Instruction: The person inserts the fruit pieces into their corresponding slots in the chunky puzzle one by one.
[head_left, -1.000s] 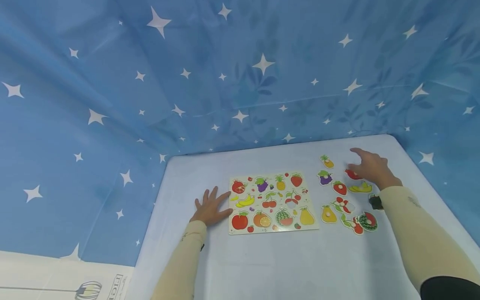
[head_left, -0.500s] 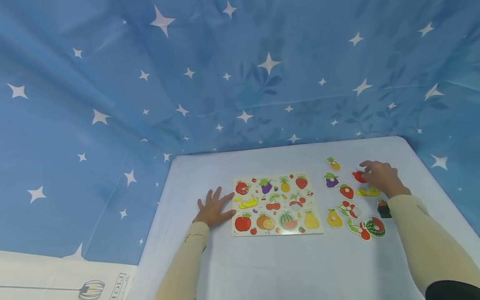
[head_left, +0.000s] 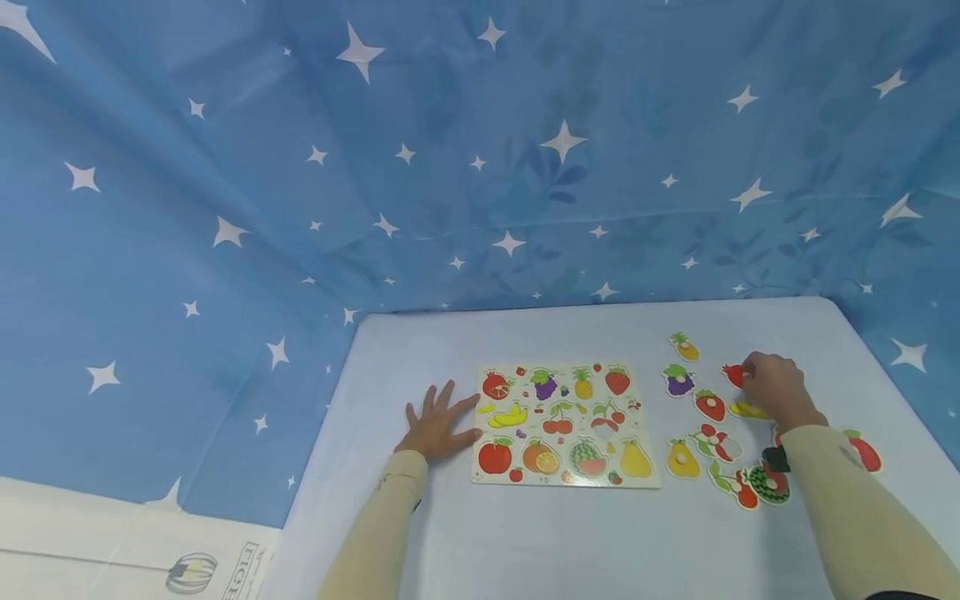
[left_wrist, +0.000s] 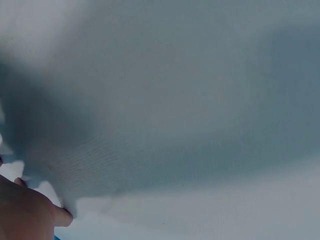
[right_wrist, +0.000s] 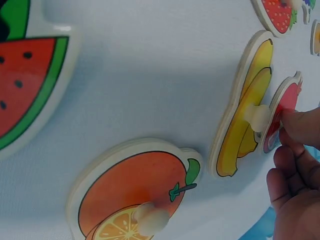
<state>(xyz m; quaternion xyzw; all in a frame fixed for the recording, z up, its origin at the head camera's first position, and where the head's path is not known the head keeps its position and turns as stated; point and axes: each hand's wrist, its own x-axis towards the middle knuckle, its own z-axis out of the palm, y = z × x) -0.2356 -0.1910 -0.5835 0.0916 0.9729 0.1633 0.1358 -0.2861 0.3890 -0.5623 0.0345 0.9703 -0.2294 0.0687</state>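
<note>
My left hand lies with fingers spread at the left edge of a fruit puzzle board, thumb and a finger touching its edge. Only part of that hand shows in the left wrist view, low at left. My right hand pinches a red pomegranate puzzle piece on the table to the right of the board. In the right wrist view, thumb and fingertips cover its knob; the pomegranate piece stands tilted beside the banana piece, which has a pale round knob.
Around the right hand lie several other knobbed pieces: pineapple, grapes, strawberry, pear, watermelon and orange. A red piece lies beyond the right forearm. A starry blue curtain hangs behind the table.
My right hand has come down onto the pomegranate piece, its fingers closing from spread to a pinch. The left hand stays at the board's edge. The head view has shifted slightly.
</note>
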